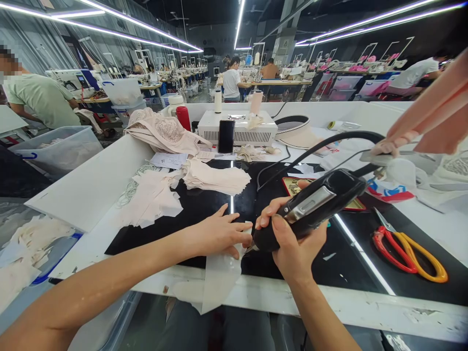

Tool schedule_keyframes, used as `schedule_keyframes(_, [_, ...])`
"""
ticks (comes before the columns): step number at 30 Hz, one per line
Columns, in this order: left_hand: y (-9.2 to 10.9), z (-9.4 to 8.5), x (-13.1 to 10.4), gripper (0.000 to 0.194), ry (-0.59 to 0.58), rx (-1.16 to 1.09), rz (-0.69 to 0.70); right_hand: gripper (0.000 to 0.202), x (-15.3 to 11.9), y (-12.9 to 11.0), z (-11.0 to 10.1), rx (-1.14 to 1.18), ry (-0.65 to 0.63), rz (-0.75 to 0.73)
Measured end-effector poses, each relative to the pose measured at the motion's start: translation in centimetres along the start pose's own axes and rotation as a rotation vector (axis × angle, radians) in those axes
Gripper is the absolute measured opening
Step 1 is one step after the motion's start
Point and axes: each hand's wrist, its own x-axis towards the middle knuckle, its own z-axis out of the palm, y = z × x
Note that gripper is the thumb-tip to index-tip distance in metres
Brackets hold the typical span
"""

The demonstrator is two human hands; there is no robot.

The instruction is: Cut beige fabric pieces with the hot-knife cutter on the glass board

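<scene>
My right hand is wrapped round a black corded handheld electric cutter with a metal strip along its side. Its narrow metal tip points down and left, close to my left fingers. My left hand is open, fingers spread, pressing a sheer whitish fabric piece against the black work surface. That fabric hangs over the table's front edge. Past my left hand lie a stack of pale pink fabric pieces and a looser pile of similar pieces.
Scissors with red and orange handles lie at right. A phone leans against a white vented box. Lace bra pieces are heaped at back left. Pink cloth hangs at upper right. People sit at sewing tables beyond.
</scene>
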Motion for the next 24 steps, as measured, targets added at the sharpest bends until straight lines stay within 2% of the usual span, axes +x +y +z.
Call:
schedule_keyframes(4, [0.06, -0.10, -0.03, 0.018, -0.029, -0.044, -0.011, 0.050, 0.04, 0.09, -0.10, 0.020, -0.011, 0.009])
schedule_keyframes(11, [0.14, -0.48, 0.28, 0.019, -0.094, -0.068, -0.061, 0.051, -0.01, 0.00, -0.01, 0.007, -0.007, 0.001])
schedule_keyframes(24, [-0.09, -0.79, 0.16, 0.018, -0.058, -0.148, -0.041, 0.053, 0.13, 0.12, 0.41, 0.010, 0.025, 0.011])
